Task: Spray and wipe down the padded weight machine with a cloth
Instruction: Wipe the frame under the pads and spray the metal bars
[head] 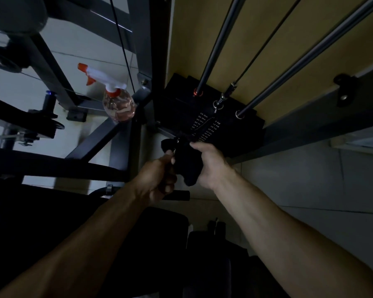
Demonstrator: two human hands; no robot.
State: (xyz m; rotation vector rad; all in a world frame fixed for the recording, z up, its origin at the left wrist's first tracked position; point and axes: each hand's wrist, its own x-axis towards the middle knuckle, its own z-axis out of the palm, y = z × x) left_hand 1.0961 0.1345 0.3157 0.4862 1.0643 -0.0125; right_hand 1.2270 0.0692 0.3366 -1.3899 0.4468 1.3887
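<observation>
Head view: my left hand (157,179) and right hand (209,164) both grip the dark cloth (187,163) near the weight stack (179,104), spray bottle (117,104) far left.

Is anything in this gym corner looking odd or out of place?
Only the spray bottle: it perches on the machine's frame beside the weight stack and seems to lean, though the wide lens may exaggerate that. The left hand and right hand hold the cloth; nothing looks spilled or broken.
</observation>
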